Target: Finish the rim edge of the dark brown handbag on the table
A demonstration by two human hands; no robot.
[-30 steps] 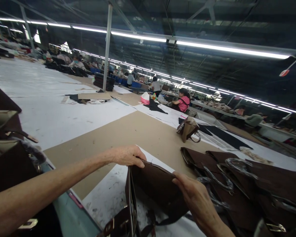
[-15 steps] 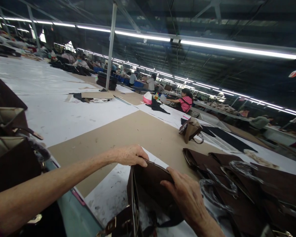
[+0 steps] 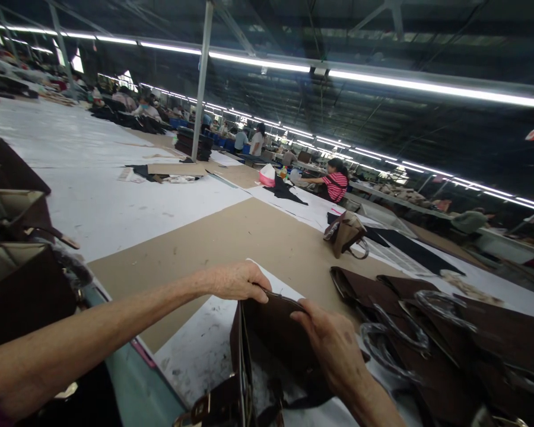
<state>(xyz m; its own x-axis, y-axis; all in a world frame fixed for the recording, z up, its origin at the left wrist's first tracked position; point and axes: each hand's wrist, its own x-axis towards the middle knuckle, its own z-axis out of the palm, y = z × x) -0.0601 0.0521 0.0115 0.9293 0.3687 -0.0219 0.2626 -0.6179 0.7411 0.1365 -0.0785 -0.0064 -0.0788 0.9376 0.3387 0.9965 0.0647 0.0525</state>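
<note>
A dark brown bag [image 3: 271,332] stands open at the near edge of the table, its strap and buckle hanging low at the front. My left hand [image 3: 235,280] is closed on the far left part of its top rim. My right hand [image 3: 331,341] is closed over the rim a little to the right, fingers curled over the edge. Both forearms reach in from the bottom of the view.
Several flat brown bags with plastic-wrapped handles [image 3: 427,332] lie to the right. A tan bag [image 3: 345,234] stands further back on the brown board [image 3: 231,237]. Upright bags [image 3: 13,261] crowd the left edge. Other people work at distant tables, one in a striped shirt [image 3: 336,185].
My right hand slid left along the bag's rim, closer to my left hand. The view shifted slightly; my left hand stayed put.
</note>
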